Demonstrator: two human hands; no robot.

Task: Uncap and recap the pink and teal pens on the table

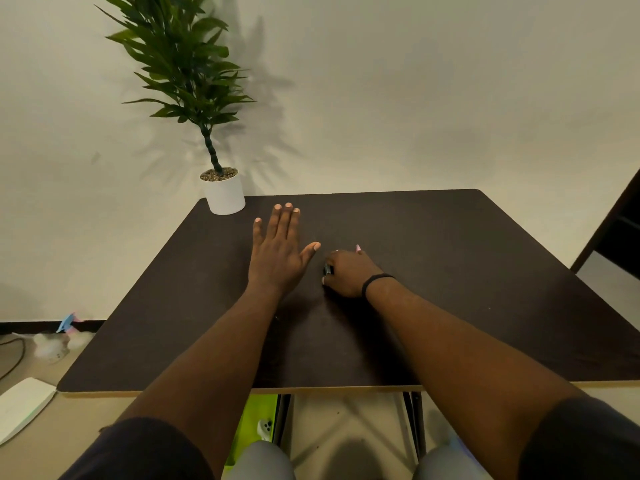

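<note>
left hand (277, 251) flat, fingers spread, on table (450, 271); right hand (348, 273) clenched over one pink pen (358, 249), teal pen hidden

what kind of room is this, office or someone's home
Hard to say for sure; it looks like a plain indoor room set up as a desk spot. A dark table stands against a bare pale wall, with a potted plant on its far corner and a cable on the floor.

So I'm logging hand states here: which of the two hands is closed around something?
The right hand, the one with the black wristband. Its fingers curl over a pen whose pink tip pokes out; the left hand lies flat and empty on the table.
</note>
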